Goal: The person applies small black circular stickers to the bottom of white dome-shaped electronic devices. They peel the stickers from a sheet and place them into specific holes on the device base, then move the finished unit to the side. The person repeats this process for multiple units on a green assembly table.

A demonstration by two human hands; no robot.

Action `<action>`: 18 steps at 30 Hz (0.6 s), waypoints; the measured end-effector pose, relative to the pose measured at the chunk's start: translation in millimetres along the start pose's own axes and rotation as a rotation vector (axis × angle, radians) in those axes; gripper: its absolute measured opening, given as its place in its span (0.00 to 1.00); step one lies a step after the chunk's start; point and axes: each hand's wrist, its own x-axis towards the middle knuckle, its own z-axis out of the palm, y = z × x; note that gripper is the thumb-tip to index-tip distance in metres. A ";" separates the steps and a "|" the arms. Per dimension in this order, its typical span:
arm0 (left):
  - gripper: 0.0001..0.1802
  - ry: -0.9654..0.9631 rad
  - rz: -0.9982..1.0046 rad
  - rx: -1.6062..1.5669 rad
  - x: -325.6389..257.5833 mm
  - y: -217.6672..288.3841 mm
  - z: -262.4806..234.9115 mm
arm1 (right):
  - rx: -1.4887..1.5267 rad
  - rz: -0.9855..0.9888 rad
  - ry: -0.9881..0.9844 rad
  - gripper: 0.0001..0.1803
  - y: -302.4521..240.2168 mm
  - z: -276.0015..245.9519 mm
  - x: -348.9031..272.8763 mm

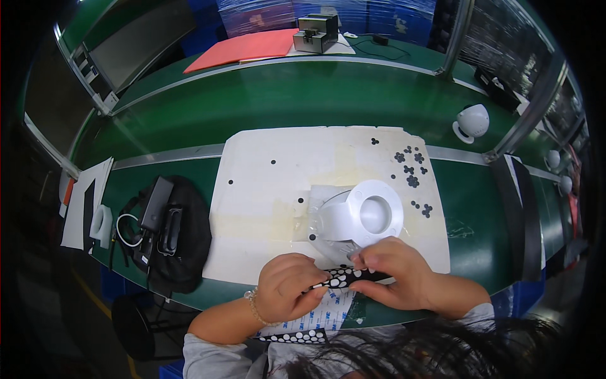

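Note:
Between both hands is a black strip with white round spots [343,278], which looks like a sheet of round stickers. My left hand [285,287] pinches its left end between thumb and fingers. My right hand [399,273] grips the other end, fingers curled over the top edge and thumb below. Just beyond the hands lies a white plastic housing with a round ring base [344,218], resting on a clear plastic bag [320,194]. Under the hands hangs a white sheet with blue print [331,309]. Another spotted black strip [303,336] lies near my body.
A large pale cardboard sheet [252,221] covers the green bench, with black round pads [413,182] scattered on it. On the left sits a black bag [189,265] with devices and cables. A white camera [472,121] stands far right; a metal block [317,33] is at the back.

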 end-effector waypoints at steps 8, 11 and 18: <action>0.12 -0.128 -0.110 -0.202 5.4 2.0 -0.2 | 0.002 -0.152 -0.034 0.18 1.5 3.6 2.2; 0.12 -0.094 -0.110 -0.181 1.8 1.7 0.0 | 0.038 -0.155 0.018 0.19 -0.3 7.9 1.8; 0.12 -0.018 0.035 -0.101 3.7 1.9 2.9 | 0.201 -0.036 -0.285 0.20 -4.5 2.9 4.0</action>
